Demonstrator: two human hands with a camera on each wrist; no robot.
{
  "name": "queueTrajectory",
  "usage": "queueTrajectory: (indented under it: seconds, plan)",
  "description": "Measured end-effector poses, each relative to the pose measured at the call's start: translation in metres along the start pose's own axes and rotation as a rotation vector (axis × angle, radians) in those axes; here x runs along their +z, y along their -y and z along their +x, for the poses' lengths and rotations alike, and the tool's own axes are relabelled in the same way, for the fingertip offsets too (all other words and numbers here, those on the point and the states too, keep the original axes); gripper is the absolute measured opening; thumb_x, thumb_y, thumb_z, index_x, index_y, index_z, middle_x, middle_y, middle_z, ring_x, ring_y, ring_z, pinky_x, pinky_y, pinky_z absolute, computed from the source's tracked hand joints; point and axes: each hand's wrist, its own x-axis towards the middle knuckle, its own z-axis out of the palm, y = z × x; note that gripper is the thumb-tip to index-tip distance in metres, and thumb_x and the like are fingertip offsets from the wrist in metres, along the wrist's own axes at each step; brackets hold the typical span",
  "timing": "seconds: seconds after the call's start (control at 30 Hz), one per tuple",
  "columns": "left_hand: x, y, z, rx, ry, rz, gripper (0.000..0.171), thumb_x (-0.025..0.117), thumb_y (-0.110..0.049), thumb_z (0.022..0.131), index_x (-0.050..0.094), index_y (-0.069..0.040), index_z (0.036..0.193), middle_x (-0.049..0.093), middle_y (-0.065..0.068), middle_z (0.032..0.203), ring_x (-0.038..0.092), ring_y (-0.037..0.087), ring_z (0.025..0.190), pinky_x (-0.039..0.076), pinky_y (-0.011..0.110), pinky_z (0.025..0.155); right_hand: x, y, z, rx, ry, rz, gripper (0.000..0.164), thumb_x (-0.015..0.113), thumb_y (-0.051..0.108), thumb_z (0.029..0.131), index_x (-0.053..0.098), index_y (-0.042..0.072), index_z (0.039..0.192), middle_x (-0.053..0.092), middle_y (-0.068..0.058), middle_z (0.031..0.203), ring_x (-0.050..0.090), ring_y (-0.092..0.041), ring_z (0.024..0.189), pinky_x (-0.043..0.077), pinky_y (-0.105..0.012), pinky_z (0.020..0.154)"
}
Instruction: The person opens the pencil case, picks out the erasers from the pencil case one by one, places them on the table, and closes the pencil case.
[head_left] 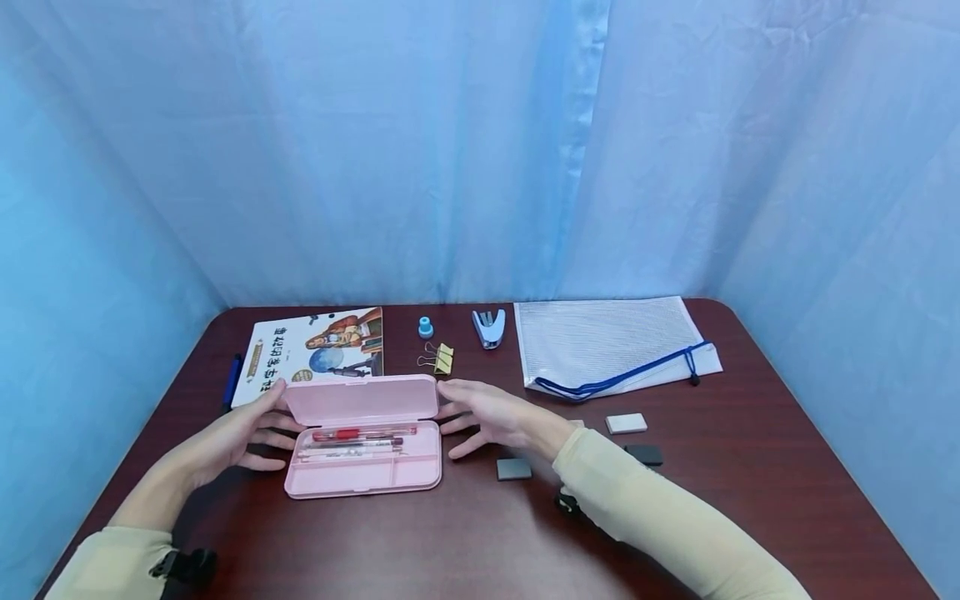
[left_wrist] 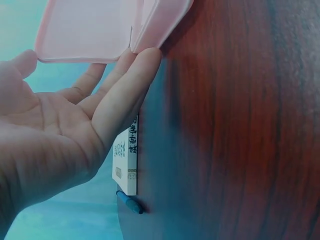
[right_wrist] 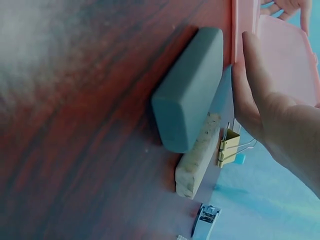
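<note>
A pink pencil case lies on the table with its lid raised. Several pens, one with a red part, lie in its long upper compartment. At the case's left end is my left hand, fingers fairly straight and spread, the thumb at the lid's edge. In the left wrist view, fingertips of that hand touch the side of the case. My right hand stands at the other end with extended fingers, its upper fingertips against the lid's right edge. Neither hand curls around the case.
Behind the case are a book, a blue pen, a small blue object, a yellow binder clip and a stapler. A mesh zip pouch lies back right. Erasers, dark, white and black, lie near the right arm.
</note>
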Motion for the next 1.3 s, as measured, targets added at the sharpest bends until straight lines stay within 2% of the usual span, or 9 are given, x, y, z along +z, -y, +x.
queueTrajectory:
  seconds: [0.23,0.43,0.57,0.7,0.83,1.0,1.17,1.3]
  plan:
    - [-0.001,0.002,-0.001,0.016,0.012,-0.008,0.084,0.031,-0.066,0.103,0.033,0.004,0.15,0.054,0.025,0.136,0.062,0.033,0.114,0.058,0.052,0.087,0.001,-0.001,0.002,-0.01,-0.019,0.001,0.061,0.055,0.044,0.104,0.039,0.006,0.149,0.053,-0.025,0.138,0.055,-0.043,0.124,0.058,-0.056,0.084]
    - [-0.004,0.006,-0.001,0.041,0.05,-0.035,0.078,0.036,-0.06,0.104,0.033,0.0,0.154,0.046,0.027,0.146,0.057,0.036,0.123,0.057,0.052,0.09,-0.001,-0.002,0.002,-0.013,0.015,-0.024,0.052,0.059,0.037,0.103,0.05,0.004,0.143,0.056,-0.021,0.135,0.056,-0.041,0.123,0.058,-0.052,0.087]
    - [-0.009,0.014,-0.004,0.074,0.127,-0.061,0.063,0.04,-0.046,0.108,0.033,-0.003,0.154,0.044,0.024,0.147,0.057,0.032,0.124,0.056,0.055,0.092,0.0,-0.002,-0.002,-0.013,0.048,-0.049,0.05,0.064,0.028,0.101,0.052,0.003,0.142,0.057,-0.017,0.134,0.055,-0.039,0.123,0.057,-0.05,0.09]
    - [-0.012,0.022,-0.008,0.107,0.209,-0.052,0.056,0.051,-0.029,0.107,0.032,-0.001,0.151,0.046,0.02,0.143,0.059,0.027,0.121,0.055,0.055,0.093,0.005,-0.002,-0.009,-0.005,0.076,-0.144,0.055,0.068,0.021,0.098,0.046,0.002,0.145,0.054,-0.016,0.129,0.056,-0.034,0.114,0.057,-0.05,0.091]
    - [-0.011,0.027,-0.009,0.11,0.238,-0.028,0.061,0.06,-0.023,0.102,0.032,-0.002,0.151,0.049,0.02,0.14,0.062,0.03,0.116,0.056,0.053,0.091,0.011,-0.002,-0.015,0.012,0.076,-0.254,0.06,0.069,0.017,0.097,0.04,0.004,0.148,0.05,-0.017,0.124,0.054,-0.031,0.104,0.06,-0.049,0.085]
    - [-0.009,0.029,-0.011,0.118,0.238,-0.008,0.065,0.065,-0.02,0.098,0.032,-0.002,0.151,0.041,0.026,0.144,0.062,0.034,0.112,0.058,0.054,0.088,0.016,-0.003,-0.02,0.064,0.089,-0.364,0.064,0.07,0.019,0.097,0.034,0.013,0.151,0.055,-0.018,0.113,0.058,-0.031,0.09,0.062,-0.048,0.069]
    - [-0.007,0.029,-0.013,0.13,0.244,0.009,0.067,0.068,-0.016,0.096,0.032,-0.003,0.151,0.036,0.028,0.142,0.063,0.035,0.108,0.058,0.055,0.085,0.02,-0.008,-0.019,0.061,0.097,-0.402,0.071,0.072,0.016,0.096,0.029,0.017,0.152,0.061,-0.018,0.098,0.06,-0.029,0.073,0.062,-0.047,0.061]
    - [-0.007,0.028,-0.012,0.12,0.256,0.009,0.069,0.07,-0.013,0.094,0.032,-0.004,0.15,0.036,0.028,0.138,0.064,0.035,0.106,0.059,0.056,0.083,0.022,-0.009,-0.019,0.037,0.087,-0.424,0.073,0.073,0.01,0.094,0.029,0.016,0.152,0.062,-0.017,0.094,0.061,-0.028,0.069,0.062,-0.047,0.059]
